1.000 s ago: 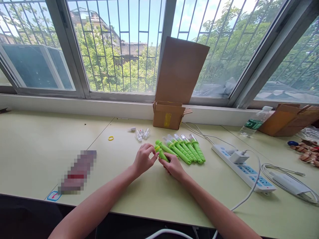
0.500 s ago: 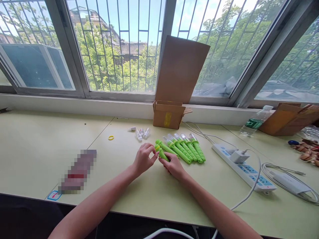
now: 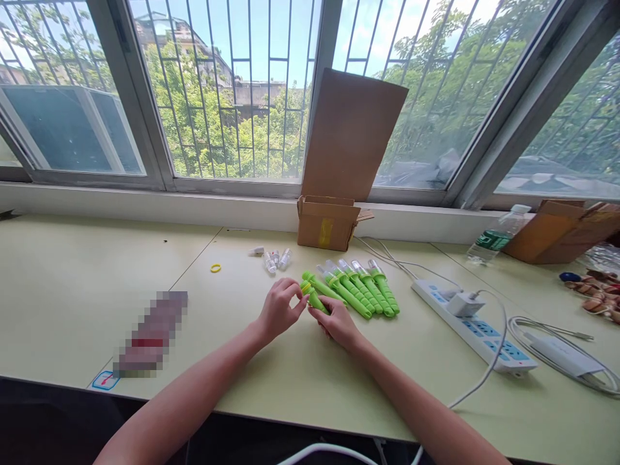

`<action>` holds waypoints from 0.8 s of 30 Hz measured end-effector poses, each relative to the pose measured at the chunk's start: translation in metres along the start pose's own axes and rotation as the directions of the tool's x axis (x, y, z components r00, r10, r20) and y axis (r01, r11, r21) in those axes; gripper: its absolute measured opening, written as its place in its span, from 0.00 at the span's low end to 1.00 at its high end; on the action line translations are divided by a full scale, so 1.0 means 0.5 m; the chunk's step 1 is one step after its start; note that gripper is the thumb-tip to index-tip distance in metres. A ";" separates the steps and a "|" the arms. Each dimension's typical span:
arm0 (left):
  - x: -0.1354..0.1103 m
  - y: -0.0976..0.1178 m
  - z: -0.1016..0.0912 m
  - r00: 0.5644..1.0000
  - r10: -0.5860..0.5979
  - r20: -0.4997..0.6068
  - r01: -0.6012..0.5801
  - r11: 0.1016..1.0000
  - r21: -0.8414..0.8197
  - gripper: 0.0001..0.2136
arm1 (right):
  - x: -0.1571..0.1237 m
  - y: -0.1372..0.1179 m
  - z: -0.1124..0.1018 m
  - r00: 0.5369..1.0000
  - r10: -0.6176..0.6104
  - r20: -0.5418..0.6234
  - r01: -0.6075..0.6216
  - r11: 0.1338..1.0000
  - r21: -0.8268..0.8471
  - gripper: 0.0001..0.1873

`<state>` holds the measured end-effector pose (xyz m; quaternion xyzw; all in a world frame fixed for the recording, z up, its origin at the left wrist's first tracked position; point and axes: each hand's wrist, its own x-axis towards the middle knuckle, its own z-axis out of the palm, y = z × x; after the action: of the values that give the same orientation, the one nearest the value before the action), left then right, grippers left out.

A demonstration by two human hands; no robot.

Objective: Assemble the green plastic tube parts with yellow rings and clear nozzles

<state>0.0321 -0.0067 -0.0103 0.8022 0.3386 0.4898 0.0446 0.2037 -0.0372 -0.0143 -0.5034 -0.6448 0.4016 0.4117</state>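
My right hand (image 3: 336, 320) is closed round a green plastic handle (image 3: 316, 301), just above the table. At the handle's ribbed upper end sits a yellow ring (image 3: 305, 286), and the fingers of my left hand (image 3: 281, 309) pinch there. The fingertips partly cover the ring. Behind my right hand lies an uncapped green handle (image 3: 323, 288) with a ribbed tip. To its right, several green handles with clear caps (image 3: 365, 287) lie side by side. A loose yellow ring (image 3: 216, 268) and several loose clear caps (image 3: 277, 260) lie farther back on the left.
A small open cardboard box (image 3: 323, 226) stands by the window sill. At right are a white power strip (image 3: 477, 329) with a plugged charger, coiled cable (image 3: 564, 352), a water bottle (image 3: 498, 236) and another box (image 3: 545, 232). A pixelated object (image 3: 152, 336) lies at left.
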 end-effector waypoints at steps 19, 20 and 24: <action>0.007 0.002 -0.001 1.000 -0.012 -0.024 0.011 0.999 -0.049 0.08 | 0.003 0.013 -0.005 0.999 0.029 0.039 -0.033 0.993 0.114 0.16; 0.008 0.002 -0.001 1.000 -0.011 -0.024 0.010 0.999 -0.050 0.08 | 0.003 0.014 -0.006 0.999 0.033 0.040 -0.038 0.992 0.124 0.16; 0.008 0.003 -0.002 1.000 -0.010 -0.021 0.008 0.999 -0.052 0.08 | 0.007 0.015 -0.007 0.998 0.045 0.043 -0.051 0.987 0.153 0.17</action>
<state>0.0333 -0.0058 -0.0065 0.7939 0.3297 0.5068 0.0641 0.2089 -0.0323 -0.0199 -0.4773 -0.6075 0.4698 0.4271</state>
